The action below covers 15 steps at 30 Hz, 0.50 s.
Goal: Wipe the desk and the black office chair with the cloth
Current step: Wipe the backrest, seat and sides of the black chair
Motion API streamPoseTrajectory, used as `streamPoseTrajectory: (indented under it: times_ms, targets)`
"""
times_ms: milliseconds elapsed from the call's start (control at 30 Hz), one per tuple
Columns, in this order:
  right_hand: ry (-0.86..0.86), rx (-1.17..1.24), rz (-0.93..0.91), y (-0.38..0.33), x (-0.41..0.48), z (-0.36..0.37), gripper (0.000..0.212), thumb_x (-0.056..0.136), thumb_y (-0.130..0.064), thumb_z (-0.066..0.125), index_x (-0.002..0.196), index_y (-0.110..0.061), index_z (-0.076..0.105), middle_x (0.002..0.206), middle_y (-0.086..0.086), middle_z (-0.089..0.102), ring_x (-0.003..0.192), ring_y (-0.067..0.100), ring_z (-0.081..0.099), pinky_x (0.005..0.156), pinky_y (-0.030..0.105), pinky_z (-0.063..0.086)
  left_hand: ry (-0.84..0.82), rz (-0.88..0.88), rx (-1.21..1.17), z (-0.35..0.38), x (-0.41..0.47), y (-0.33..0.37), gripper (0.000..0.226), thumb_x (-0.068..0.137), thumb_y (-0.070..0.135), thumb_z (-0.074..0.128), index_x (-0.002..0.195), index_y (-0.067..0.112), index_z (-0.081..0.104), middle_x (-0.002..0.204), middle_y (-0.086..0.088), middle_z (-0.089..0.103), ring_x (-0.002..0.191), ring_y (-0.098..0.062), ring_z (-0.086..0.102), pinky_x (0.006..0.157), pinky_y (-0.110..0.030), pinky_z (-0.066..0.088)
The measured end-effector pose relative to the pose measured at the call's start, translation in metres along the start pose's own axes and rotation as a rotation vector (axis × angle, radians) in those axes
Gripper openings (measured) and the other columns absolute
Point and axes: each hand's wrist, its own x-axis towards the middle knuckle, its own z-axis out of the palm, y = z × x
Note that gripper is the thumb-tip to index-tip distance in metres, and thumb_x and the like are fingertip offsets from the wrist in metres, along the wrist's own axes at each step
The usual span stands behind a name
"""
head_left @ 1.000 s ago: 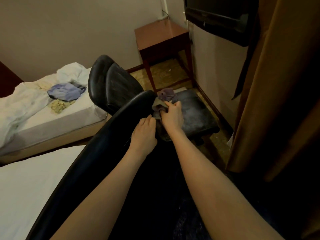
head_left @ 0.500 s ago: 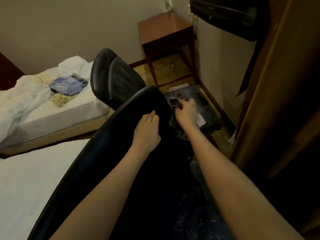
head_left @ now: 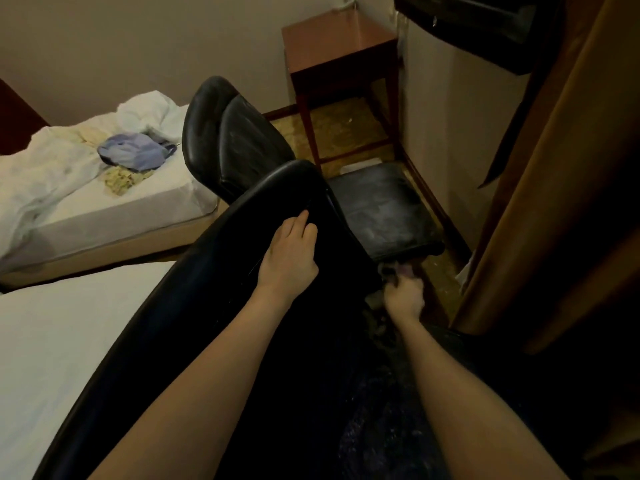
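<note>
A black office chair (head_left: 194, 323) fills the middle of the view, its padded back running from lower left up to a rounded top edge. My left hand (head_left: 289, 252) rests on that back near the top, fingers straight. My right hand (head_left: 405, 294) grips a dark crumpled cloth (head_left: 391, 271) low on the chair's right side, blurred by motion. A second black chair (head_left: 239, 143) with a dusty seat (head_left: 381, 209) stands just beyond. The brown wooden desk (head_left: 339, 39) stands in the far corner.
Two beds stand to the left: a near white mattress (head_left: 45, 358) and a far bed (head_left: 114, 202) with rumpled sheets and a blue garment (head_left: 135, 154). A brown curtain (head_left: 554, 202) hangs on the right. A dark television (head_left: 478, 19) is mounted top right.
My right hand has swept the cloth down the chair's right side, from near the top edge to low beside the other chair's seat. My left hand has stayed on the chair back.
</note>
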Motion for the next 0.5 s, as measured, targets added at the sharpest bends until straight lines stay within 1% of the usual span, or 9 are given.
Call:
streamPoseTrajectory:
  times_ms: [100, 167, 200, 267, 300, 367, 400, 433, 500]
  targets:
    - [0.129, 0.188, -0.089, -0.054, 0.0, -0.017, 0.035, 0.095, -0.016, 0.048, 0.13, -0.013, 0.053, 0.124, 0.012, 0.044, 0.108, 0.029, 0.052, 0.098, 0.033, 0.036, 0.009, 0.007, -0.068, -0.001, -0.001, 0.002, 0.026, 0.084, 0.002, 0.048, 0.108, 0.001, 0.055, 0.143, -0.017, 0.04, 0.136, -0.03, 0.029, 0.11, -0.036, 0.027]
    - [0.186, 0.249, -0.217, -0.089, -0.016, -0.015, 0.026, 0.095, -0.016, 0.05, 0.117, -0.007, 0.06, 0.112, 0.007, 0.044, 0.096, 0.021, 0.051, 0.092, 0.029, 0.037, 0.027, -0.004, -0.145, -0.005, -0.002, 0.004, 0.018, 0.08, -0.002, 0.05, 0.097, 0.003, 0.055, 0.139, -0.017, 0.045, 0.134, -0.029, 0.032, 0.107, -0.033, 0.029]
    - [0.201, 0.261, -0.305, -0.101, -0.027, -0.008, 0.024, 0.093, -0.015, 0.052, 0.113, -0.005, 0.062, 0.108, 0.006, 0.044, 0.092, 0.02, 0.05, 0.091, 0.031, 0.039, 0.048, -0.009, -0.184, -0.006, -0.003, 0.005, 0.015, 0.08, -0.003, 0.052, 0.093, 0.004, 0.054, 0.137, -0.017, 0.047, 0.133, -0.028, 0.034, 0.105, -0.032, 0.029]
    - [0.185, 0.217, -0.47, -0.101, -0.047, 0.014, 0.027, 0.091, -0.014, 0.055, 0.116, -0.009, 0.062, 0.104, 0.004, 0.042, 0.085, 0.019, 0.049, 0.087, 0.035, 0.044, 0.081, -0.011, -0.224, -0.007, -0.009, 0.009, 0.012, 0.078, -0.002, 0.058, 0.089, 0.004, 0.056, 0.133, -0.017, 0.05, 0.129, -0.03, 0.039, 0.104, -0.03, 0.032]
    - [0.168, 0.19, -0.51, -0.092, -0.054, 0.026, 0.032, 0.089, -0.013, 0.056, 0.121, -0.013, 0.06, 0.106, 0.004, 0.042, 0.085, 0.02, 0.05, 0.086, 0.035, 0.046, 0.088, -0.01, -0.236, -0.006, -0.016, 0.011, 0.013, 0.077, -0.003, 0.059, 0.089, 0.002, 0.057, 0.129, -0.019, 0.052, 0.126, -0.032, 0.043, 0.103, -0.031, 0.034]
    - [0.14, 0.115, -0.456, -0.065, -0.056, 0.039, 0.043, 0.086, -0.009, 0.058, 0.128, -0.019, 0.057, 0.113, 0.008, 0.043, 0.092, 0.025, 0.054, 0.09, 0.036, 0.046, 0.082, 0.031, -0.266, -0.003, -0.031, 0.017, 0.016, 0.072, -0.005, 0.058, 0.088, -0.001, 0.058, 0.122, -0.024, 0.055, 0.119, -0.039, 0.049, 0.099, -0.036, 0.039]
    - [0.117, 0.062, -0.414, -0.051, -0.055, 0.042, 0.048, 0.086, -0.008, 0.058, 0.132, -0.021, 0.054, 0.117, 0.009, 0.042, 0.097, 0.027, 0.054, 0.093, 0.036, 0.045, 0.049, 0.044, -0.257, -0.002, -0.041, 0.019, 0.018, 0.071, -0.005, 0.056, 0.089, -0.002, 0.057, 0.123, -0.026, 0.054, 0.119, -0.041, 0.048, 0.099, -0.037, 0.04]
    - [0.076, 0.012, -0.362, -0.037, -0.055, 0.042, 0.05, 0.087, -0.007, 0.057, 0.135, -0.021, 0.05, 0.123, 0.011, 0.041, 0.102, 0.029, 0.054, 0.096, 0.037, 0.043, -0.015, 0.044, -0.233, -0.001, -0.051, 0.02, 0.022, 0.072, -0.006, 0.055, 0.094, -0.003, 0.056, 0.129, -0.025, 0.05, 0.124, -0.04, 0.044, 0.102, -0.038, 0.037]
    - [-0.03, -0.043, -0.23, -0.016, -0.056, 0.034, 0.049, 0.093, -0.007, 0.051, 0.14, -0.014, 0.044, 0.135, 0.014, 0.034, 0.111, 0.035, 0.05, 0.1, 0.037, 0.038, -0.134, 0.011, -0.196, 0.003, -0.063, 0.021, 0.029, 0.079, -0.005, 0.053, 0.107, -0.001, 0.05, 0.143, -0.019, 0.036, 0.136, -0.033, 0.029, 0.108, -0.033, 0.028]
